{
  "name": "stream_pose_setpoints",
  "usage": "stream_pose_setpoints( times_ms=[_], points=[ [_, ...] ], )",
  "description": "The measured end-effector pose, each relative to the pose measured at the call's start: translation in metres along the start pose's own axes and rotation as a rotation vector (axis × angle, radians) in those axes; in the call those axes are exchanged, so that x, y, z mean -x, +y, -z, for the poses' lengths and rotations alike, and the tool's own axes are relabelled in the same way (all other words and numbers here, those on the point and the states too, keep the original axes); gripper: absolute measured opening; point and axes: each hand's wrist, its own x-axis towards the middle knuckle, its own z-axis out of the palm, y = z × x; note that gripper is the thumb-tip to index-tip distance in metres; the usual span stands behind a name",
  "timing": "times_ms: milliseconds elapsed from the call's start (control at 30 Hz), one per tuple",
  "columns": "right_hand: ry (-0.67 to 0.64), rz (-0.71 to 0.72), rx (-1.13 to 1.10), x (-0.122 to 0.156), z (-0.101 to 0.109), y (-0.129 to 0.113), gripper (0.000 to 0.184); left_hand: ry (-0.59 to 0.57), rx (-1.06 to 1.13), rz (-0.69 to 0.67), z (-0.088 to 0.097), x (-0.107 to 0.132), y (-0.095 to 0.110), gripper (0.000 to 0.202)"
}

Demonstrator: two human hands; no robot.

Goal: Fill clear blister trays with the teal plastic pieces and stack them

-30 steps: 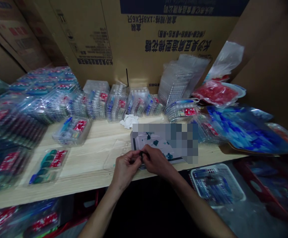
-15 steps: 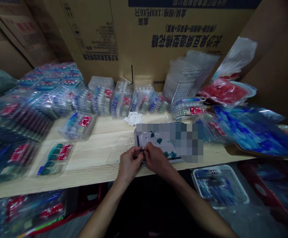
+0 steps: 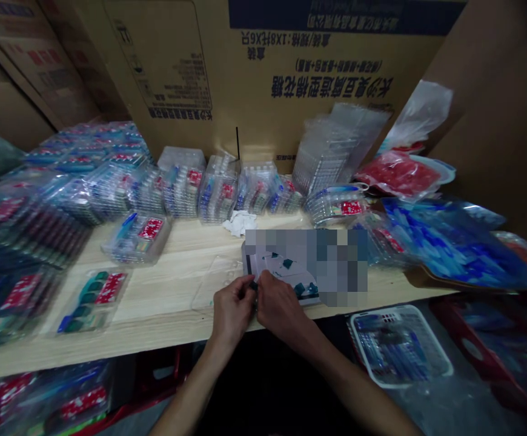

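Note:
My left hand (image 3: pixel 235 307) and my right hand (image 3: pixel 282 307) meet at the front left corner of a pale flat panel (image 3: pixel 270 261) with a dark edge. Both have their fingertips pinched on a small dark piece (image 3: pixel 254 285), mostly hidden by the fingers. Several dark teal pieces (image 3: pixel 288 264) lie on the panel, whose right part is masked by coarse blocks. Under and beside my left hand is a clear plastic tray (image 3: pixel 215 280). A crumpled white tissue (image 3: pixel 240 223) lies behind the panel.
Stacked clear packs (image 3: pixel 182 184) with red packets line the back, before a large carton (image 3: pixel 245 72). One filled pack (image 3: pixel 94 298) lies at left. Blue items (image 3: pixel 454 242) fill an open box at right. A white basket (image 3: pixel 400 345) stands below the table edge.
The view has shifted slightly, so the whole scene sits a little lower and further left. My hands stay together at the panel's corner, still pinching, with only slight finger movement.

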Motion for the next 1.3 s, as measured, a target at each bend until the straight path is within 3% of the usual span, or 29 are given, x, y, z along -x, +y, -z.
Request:
stream_pose_setpoints(
  times_ms=[167,367,467,600,733,833,967,1033,1133,1300],
  points=[
    [0.056,-0.033,0.045,-0.006,-0.002,0.004,0.013,0.035,-0.121,-0.048,0.006,-0.003,-0.001,0.033],
    [0.107,0.037,-0.187,-0.016,0.001,0.015,0.008,-0.194,0.427,0.237,0.022,-0.010,0.005,0.029],
    [0.136,0.076,-0.267,-0.015,0.002,0.017,0.008,-0.226,0.617,0.357,0.028,-0.009,0.011,0.031],
    [0.134,0.099,-0.323,-0.011,0.000,0.013,0.010,-0.228,0.755,0.469,0.028,-0.005,0.009,0.033],
    [0.050,0.151,-0.309,-0.011,0.004,0.014,0.018,-0.221,0.731,0.474,0.033,-0.009,0.001,0.036],
    [0.051,0.133,-0.193,-0.014,0.014,0.027,0.032,-0.103,0.657,0.380,0.049,-0.025,-0.006,0.036],
    [0.073,-0.161,0.140,-0.018,0.022,0.053,0.036,0.045,0.326,0.072,0.070,-0.054,-0.016,0.035],
    [0.020,-0.215,0.220,-0.020,0.020,0.062,0.035,0.015,0.090,-0.100,0.071,-0.065,-0.019,0.026],
    [-0.009,-0.166,0.212,-0.023,0.011,0.067,0.038,-0.097,-0.153,-0.325,0.061,-0.076,-0.022,0.014],
    [0.020,-0.130,0.180,-0.025,0.001,0.066,0.045,-0.267,-0.271,-0.455,0.050,-0.083,-0.034,0.021]
  ],
)
